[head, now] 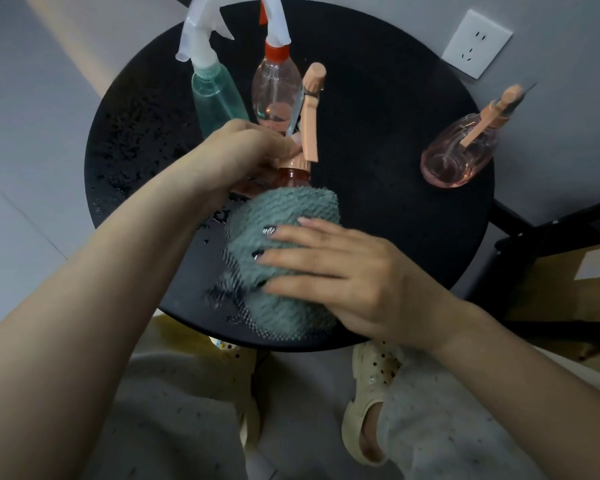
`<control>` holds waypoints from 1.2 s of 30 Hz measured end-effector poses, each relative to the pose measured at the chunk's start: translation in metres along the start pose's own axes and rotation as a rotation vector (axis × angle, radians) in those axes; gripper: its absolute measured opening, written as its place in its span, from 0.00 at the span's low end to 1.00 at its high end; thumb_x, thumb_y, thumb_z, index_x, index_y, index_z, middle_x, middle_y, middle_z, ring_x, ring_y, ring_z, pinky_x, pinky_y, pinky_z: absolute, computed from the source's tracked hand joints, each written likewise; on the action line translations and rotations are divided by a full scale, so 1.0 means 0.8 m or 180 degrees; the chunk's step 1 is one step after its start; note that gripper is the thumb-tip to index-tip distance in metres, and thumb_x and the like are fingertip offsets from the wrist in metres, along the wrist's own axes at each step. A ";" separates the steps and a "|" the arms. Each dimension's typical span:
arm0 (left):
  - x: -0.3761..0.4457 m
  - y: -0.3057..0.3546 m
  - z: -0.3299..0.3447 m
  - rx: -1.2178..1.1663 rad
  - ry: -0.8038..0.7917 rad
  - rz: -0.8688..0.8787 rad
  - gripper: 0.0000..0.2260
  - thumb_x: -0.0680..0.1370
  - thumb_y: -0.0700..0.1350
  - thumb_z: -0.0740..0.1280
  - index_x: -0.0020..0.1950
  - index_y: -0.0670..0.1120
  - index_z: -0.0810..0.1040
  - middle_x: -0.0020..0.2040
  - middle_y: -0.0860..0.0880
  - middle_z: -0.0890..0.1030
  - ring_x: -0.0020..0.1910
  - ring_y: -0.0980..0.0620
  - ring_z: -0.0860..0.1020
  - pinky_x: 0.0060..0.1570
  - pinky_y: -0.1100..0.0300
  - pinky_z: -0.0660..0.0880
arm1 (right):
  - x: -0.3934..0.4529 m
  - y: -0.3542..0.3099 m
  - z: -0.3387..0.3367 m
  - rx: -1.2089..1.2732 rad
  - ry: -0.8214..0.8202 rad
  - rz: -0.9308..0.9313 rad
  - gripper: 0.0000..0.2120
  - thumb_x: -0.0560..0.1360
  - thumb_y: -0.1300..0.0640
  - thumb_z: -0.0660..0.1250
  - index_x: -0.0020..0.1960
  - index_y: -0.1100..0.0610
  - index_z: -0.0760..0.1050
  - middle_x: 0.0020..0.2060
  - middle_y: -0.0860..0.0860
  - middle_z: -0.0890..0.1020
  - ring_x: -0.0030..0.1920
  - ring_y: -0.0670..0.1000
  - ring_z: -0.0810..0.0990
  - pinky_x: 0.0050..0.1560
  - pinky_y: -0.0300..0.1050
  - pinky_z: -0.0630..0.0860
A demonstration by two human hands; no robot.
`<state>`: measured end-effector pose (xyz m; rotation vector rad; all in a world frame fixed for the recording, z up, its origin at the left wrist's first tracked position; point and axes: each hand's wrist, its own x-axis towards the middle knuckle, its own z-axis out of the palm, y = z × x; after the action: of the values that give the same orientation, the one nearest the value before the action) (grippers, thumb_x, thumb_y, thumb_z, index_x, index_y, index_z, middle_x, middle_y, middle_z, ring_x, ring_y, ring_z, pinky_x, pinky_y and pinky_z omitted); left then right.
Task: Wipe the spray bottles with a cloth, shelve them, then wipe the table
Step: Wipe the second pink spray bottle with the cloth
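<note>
My left hand (243, 154) grips the neck of a pink spray bottle with a peach pump head (309, 116), held over the round black table (378, 188). A grey-green cloth (278, 244) is wrapped around the bottle's body, and my right hand (329, 271) holds the cloth against it with fingers laid over it. Most of that bottle is hidden by the cloth. Behind it stand a green spray bottle (215, 95) with a white trigger and a clear pink bottle (276, 88) with a red collar. Another pink bottle (461, 150) stands at the table's right edge.
Water droplets (129, 150) speckle the table's left side. A white wall socket (477, 43) is on the wall beyond. A dark shelf frame (551, 230) and a cardboard box (575, 282) stand at the right. My feet in pale clogs (371, 382) are below the table.
</note>
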<state>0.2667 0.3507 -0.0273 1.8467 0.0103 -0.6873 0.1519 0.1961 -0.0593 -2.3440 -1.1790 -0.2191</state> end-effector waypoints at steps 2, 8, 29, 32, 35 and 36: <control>0.000 -0.001 0.003 0.0056 -0.0092 0.0024 0.07 0.76 0.42 0.66 0.42 0.42 0.81 0.31 0.48 0.77 0.25 0.57 0.74 0.27 0.68 0.69 | 0.000 0.008 -0.001 0.0280 0.0185 0.0392 0.15 0.76 0.72 0.60 0.59 0.63 0.78 0.62 0.59 0.77 0.68 0.58 0.71 0.70 0.54 0.66; 0.000 -0.001 0.007 -0.0121 -0.0202 0.0004 0.08 0.76 0.38 0.65 0.40 0.42 0.81 0.30 0.49 0.81 0.30 0.55 0.79 0.35 0.67 0.76 | 0.001 0.011 -0.006 0.0495 0.0524 0.0912 0.14 0.78 0.66 0.59 0.60 0.64 0.77 0.62 0.59 0.76 0.68 0.56 0.70 0.70 0.48 0.66; 0.001 -0.009 0.011 -0.0331 -0.0441 -0.0099 0.11 0.75 0.33 0.62 0.36 0.40 0.79 0.28 0.48 0.78 0.27 0.55 0.76 0.32 0.66 0.74 | 0.001 0.001 0.002 0.0548 0.0861 0.1005 0.12 0.77 0.67 0.62 0.57 0.63 0.79 0.59 0.56 0.78 0.65 0.56 0.74 0.68 0.49 0.69; 0.003 -0.011 0.007 -0.0112 -0.0361 -0.0030 0.13 0.75 0.34 0.62 0.34 0.43 0.81 0.27 0.48 0.77 0.27 0.53 0.74 0.30 0.65 0.69 | -0.002 -0.010 0.012 -0.0014 0.0437 0.0234 0.10 0.78 0.66 0.62 0.55 0.62 0.81 0.58 0.57 0.80 0.64 0.58 0.75 0.65 0.54 0.71; 0.003 -0.012 0.005 0.0121 -0.0450 0.0031 0.15 0.76 0.35 0.61 0.33 0.44 0.80 0.22 0.50 0.74 0.25 0.53 0.67 0.22 0.69 0.60 | -0.004 -0.017 0.020 -0.0356 0.0101 -0.0336 0.09 0.79 0.63 0.62 0.53 0.60 0.82 0.58 0.55 0.81 0.64 0.57 0.75 0.65 0.54 0.70; 0.001 -0.010 0.007 0.0158 -0.0482 0.0043 0.13 0.77 0.35 0.60 0.35 0.43 0.80 0.21 0.51 0.74 0.25 0.53 0.67 0.21 0.70 0.59 | -0.005 -0.017 0.020 -0.0358 0.0064 -0.0388 0.09 0.79 0.62 0.62 0.53 0.60 0.82 0.58 0.55 0.81 0.64 0.57 0.75 0.65 0.54 0.70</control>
<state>0.2625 0.3488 -0.0359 1.8360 -0.1192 -0.8229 0.1376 0.2083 -0.0691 -2.3614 -1.3331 -0.3591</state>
